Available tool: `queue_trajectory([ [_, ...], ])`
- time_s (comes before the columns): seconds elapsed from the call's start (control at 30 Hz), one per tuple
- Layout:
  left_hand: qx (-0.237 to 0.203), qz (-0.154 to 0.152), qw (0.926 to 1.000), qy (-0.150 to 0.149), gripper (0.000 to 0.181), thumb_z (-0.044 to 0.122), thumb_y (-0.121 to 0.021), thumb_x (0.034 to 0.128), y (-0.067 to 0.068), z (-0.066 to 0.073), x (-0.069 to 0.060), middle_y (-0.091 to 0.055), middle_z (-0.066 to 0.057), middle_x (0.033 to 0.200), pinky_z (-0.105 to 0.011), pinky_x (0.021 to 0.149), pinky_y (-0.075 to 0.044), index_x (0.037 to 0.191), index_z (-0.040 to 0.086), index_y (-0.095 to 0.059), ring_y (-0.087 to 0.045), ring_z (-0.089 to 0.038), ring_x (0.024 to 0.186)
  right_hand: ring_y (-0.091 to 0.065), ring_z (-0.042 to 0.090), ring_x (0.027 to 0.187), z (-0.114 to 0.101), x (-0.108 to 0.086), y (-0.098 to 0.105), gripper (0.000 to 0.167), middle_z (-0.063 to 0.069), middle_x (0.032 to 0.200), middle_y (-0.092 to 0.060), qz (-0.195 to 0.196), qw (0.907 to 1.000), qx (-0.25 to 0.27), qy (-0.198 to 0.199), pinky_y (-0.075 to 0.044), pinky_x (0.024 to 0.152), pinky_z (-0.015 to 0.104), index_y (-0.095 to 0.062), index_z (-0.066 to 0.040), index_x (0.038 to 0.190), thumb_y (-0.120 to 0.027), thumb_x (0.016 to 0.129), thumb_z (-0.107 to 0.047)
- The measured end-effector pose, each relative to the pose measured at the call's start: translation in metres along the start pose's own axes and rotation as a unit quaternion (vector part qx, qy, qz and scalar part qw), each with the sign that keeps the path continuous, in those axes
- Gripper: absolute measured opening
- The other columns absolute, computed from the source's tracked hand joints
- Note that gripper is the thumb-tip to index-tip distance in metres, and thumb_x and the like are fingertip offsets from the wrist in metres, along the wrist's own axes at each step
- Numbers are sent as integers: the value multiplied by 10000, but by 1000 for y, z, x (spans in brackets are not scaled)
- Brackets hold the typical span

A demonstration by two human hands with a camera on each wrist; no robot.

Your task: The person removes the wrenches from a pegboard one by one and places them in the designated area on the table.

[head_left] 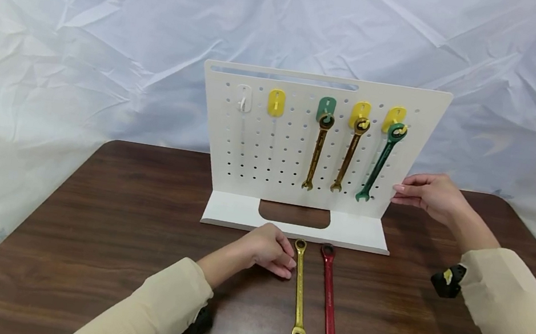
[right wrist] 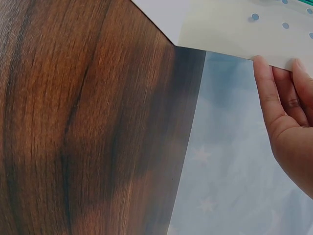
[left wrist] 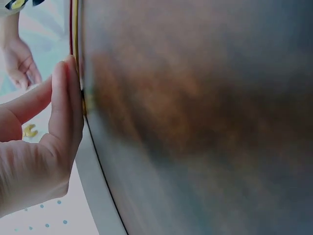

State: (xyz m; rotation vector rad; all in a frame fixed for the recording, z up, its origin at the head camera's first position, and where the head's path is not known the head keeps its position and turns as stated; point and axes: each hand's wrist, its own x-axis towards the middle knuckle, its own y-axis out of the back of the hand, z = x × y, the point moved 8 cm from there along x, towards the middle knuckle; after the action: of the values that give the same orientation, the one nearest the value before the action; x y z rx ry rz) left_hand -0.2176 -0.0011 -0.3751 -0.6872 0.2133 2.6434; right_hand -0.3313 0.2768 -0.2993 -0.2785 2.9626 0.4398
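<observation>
A white pegboard (head_left: 259,154) stands upright on its base. Its right edge is pinched between the thumb and fingers of my right hand (head_left: 429,195); the right wrist view shows the same hand (right wrist: 288,107) at that edge. Close to the left side of a gold combination wrench (head_left: 300,290), my left hand (head_left: 268,249) is low over the table with loosely bent fingers, and I see no grip on the wrench. In the left wrist view the hand (left wrist: 49,127) has fairly straight fingers. To the gold wrench's right lies a red combination wrench (head_left: 328,300).
Two bronze wrenches (head_left: 319,151) and a green wrench (head_left: 380,163) hang from hooks on the board's right half. A white hook (head_left: 244,99) and a yellow hook (head_left: 276,103) on the left hold nothing. Dark wooden table (head_left: 136,216) below, pale wrinkled cloth (head_left: 113,22) behind.
</observation>
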Motion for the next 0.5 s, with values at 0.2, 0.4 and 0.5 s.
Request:
queue_trajectory([
  [0.2,-37,-72,9999,-106,119,-149,-599,798,6,8,1,-584,-137,695,-308,598,-581,904,-128,-551,-611,-184,539,-665,231,805,0,1,0,78,60,841,-645,14,10000,25,-14,-561,743,353,-660,-23,894,-588,886,-53],
  [0.4,-146,-148,9993,-307,191,-128,-590,815,12,21,4,-611,-148,724,-314,610,-581,1003,-130,-554,-605,-174,544,-665,236,803,-1,0,1,81,62,837,-644,43,10000,29,-1,-562,740,355,-661,-24,891,-582,888,-43],
  [0.5,-120,-160,9991,-362,224,-114,-588,824,16,27,4,-611,-143,738,-312,616,-581,1043,-129,-544,-607,-170,559,-664,241,806,0,0,1,87,61,836,-647,30,10000,52,-9,-563,739,354,-666,-29,888,-579,888,-40],
])
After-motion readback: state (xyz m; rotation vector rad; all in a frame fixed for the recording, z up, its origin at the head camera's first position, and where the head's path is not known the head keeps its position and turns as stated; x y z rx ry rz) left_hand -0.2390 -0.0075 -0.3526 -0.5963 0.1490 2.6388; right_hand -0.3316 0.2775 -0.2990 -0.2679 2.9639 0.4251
